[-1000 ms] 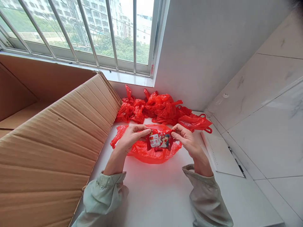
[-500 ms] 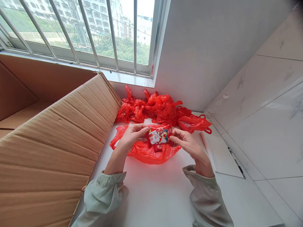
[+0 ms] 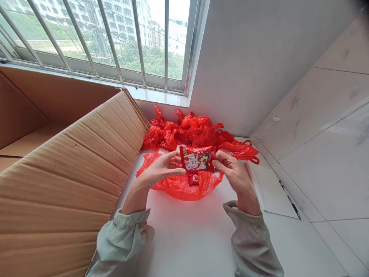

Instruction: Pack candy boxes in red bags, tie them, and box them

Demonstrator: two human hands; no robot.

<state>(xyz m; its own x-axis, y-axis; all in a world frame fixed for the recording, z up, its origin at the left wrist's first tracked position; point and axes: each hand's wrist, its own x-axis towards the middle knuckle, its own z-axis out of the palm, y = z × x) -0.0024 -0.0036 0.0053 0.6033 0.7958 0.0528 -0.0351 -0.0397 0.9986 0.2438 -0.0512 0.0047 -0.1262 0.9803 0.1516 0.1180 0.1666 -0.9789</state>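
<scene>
A small red candy packet [image 3: 198,159] with a cartoon couple and white lettering is held up above a spread red plastic bag [image 3: 184,191]. My right hand [image 3: 232,169] pinches the packet's right end between thumb and fingers. At its left end is my left hand [image 3: 161,169], thumb and fingers apart, with the thumb tip by the lower left corner; whether it touches the packet is hard to make out. On the bag, just below the packet, lies a smaller dark red wrapped piece [image 3: 193,179] with a pale round mark.
Several knotted red plastic bags [image 3: 198,130] are heaped against the wall. An open cardboard box [image 3: 72,169] fills the left side. To the right, a notepad [image 3: 269,188] lies with a pen [image 3: 290,200] along its edge. A barred window [image 3: 115,42] is behind.
The packet has shifted slightly up and right in my right hand. My left hand has loosened from its left end, and its fingers have spread. More of the smaller piece shows.
</scene>
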